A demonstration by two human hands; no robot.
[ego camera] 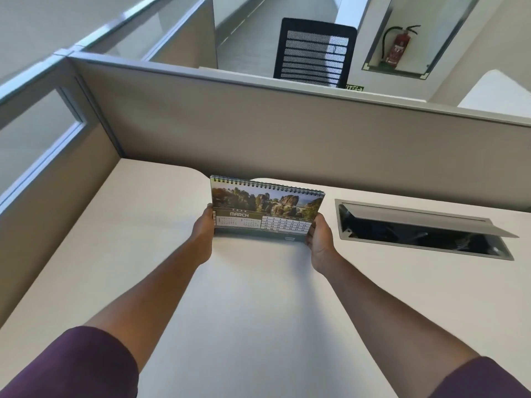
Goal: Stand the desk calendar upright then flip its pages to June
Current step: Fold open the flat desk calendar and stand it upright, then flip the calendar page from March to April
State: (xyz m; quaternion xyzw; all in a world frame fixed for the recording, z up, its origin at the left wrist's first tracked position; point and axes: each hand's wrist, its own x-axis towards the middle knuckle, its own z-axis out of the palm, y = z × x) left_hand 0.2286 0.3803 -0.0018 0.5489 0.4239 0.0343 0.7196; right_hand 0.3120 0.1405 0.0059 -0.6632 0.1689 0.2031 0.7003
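A spiral-bound desk calendar (pixel 267 208) stands upright on the white desk (pixel 258 297), its wire binding along the top. The facing page reads MARCH, under a photo of rocky cliffs and a bridge. My left hand (pixel 204 228) grips the calendar's lower left edge, thumb on the front. At the lower right corner my right hand (pixel 319 235) holds the other side. Both arms reach forward from purple sleeves.
An open cable hatch (pixel 416 229) with a raised grey lid is set into the desk to the right of the calendar. Grey cubicle partitions (pixel 273 133) wall the desk at the back and left. A black mesh chair (pixel 314 51) and a fire extinguisher (pixel 398 47) lie beyond.
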